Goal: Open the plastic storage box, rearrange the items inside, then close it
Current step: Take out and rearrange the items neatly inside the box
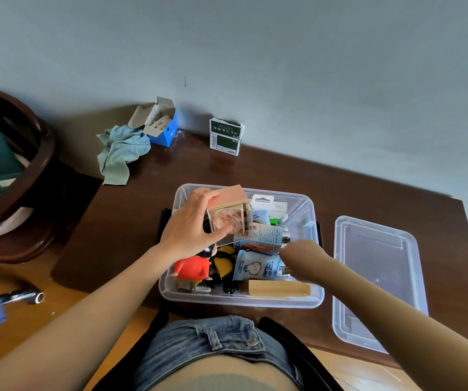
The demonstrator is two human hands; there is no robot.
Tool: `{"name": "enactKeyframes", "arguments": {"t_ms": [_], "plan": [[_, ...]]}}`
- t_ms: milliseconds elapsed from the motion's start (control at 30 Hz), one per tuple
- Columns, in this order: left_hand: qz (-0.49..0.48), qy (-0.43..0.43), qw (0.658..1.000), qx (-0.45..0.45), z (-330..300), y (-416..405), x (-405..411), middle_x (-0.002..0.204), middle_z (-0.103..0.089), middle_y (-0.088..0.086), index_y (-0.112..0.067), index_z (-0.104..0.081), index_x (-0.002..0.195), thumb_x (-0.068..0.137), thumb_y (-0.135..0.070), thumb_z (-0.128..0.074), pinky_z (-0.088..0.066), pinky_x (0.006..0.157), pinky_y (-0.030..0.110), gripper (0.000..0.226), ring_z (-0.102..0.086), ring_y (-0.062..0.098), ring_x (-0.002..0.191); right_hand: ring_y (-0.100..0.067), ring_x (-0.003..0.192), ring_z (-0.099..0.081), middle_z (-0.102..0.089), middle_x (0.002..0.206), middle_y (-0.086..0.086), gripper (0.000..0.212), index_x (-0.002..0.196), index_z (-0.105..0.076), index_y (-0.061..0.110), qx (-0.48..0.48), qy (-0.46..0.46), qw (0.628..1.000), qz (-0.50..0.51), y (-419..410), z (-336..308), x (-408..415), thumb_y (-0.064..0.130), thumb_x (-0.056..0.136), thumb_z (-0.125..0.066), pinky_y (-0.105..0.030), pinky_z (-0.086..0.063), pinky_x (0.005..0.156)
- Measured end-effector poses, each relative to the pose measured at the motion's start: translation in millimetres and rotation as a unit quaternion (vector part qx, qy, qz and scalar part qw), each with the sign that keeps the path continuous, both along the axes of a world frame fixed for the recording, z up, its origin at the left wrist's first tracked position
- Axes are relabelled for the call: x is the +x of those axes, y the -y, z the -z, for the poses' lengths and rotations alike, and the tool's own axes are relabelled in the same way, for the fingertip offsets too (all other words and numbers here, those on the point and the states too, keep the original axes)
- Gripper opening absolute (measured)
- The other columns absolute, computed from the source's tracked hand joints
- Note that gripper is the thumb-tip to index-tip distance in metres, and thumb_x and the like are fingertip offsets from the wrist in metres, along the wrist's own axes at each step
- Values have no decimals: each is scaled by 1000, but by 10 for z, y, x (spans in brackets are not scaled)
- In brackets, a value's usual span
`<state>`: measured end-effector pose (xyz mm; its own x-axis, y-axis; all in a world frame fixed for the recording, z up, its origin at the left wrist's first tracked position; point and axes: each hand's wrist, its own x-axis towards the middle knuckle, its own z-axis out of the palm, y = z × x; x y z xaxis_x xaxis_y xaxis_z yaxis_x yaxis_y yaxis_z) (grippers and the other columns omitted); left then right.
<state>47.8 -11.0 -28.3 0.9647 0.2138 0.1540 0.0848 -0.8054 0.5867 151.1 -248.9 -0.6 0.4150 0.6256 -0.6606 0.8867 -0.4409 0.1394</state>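
The plastic storage box (241,299) sits open on the surface (148,176), so step 1 looks done; its lid (379,280) lies just right of the box. Rearranging seems under way: the left hand (190,230) has its grip wrapped around a small clear display case (231,218) above the box's far-left corner. The right hand (300,249) reaches into the box, blurred; I cannot tell its grip. Closing remains.

My left hand (190,224) fingers curled, gripping, arm extended forward. My right hand (297,249) blurred, reaching forward, finger pose unreadable.
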Motion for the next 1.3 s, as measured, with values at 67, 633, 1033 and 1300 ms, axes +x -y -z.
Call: {"name": "enactKeyframes", "arguments": {"t_ms": [67, 633, 1033, 1300], "plan": [[-1, 1, 1000, 0, -13, 1, -4, 132, -42, -6, -25, -34, 136, 75, -71, -48, -36, 58, 8, 77, -48, 6, 108, -26, 92, -63, -66, 103, -9, 21, 107, -62, 6, -28, -10, 1000, 2, -13, 72, -6, 19, 90, -61, -30, -43, 67], [-1, -20, 1000, 14, 18, -2, -1, 135, -40, -5, -27, -32, 138, 75, -71, -49, -44, 54, 16, 79, -50, 7, 106, -24, 100, -63, -65, 110, -9, 25, 113, -62, 8, -59, 20, 998, -21, -77, 327, -13, 19, 91, -60, -30, -50, 80], [4, -21, 999, 23, 17, -7, -5, 135, -42, -2, -25, -32, 137, 76, -68, -52, -52, 51, 25, 78, -56, 9, 98, -22, 99, -64, -65, 110, -7, 21, 114, -60, 8, -71, 51, 994, -61, -81, 287, 0, 12, 94, -53, -28, -52, 84], [2, -27, 999, 19, 1, -6, -5, 134, -41, -4, -26, -31, 138, 74, -75, -45, -53, 54, 24, 82, -53, 6, 100, -22, 96, -65, -66, 108, -6, 28, 114, -60, 7, -58, 38, 997, -19, -92, 301, 2, 23, 90, -62, -26, -49, 75]]}}
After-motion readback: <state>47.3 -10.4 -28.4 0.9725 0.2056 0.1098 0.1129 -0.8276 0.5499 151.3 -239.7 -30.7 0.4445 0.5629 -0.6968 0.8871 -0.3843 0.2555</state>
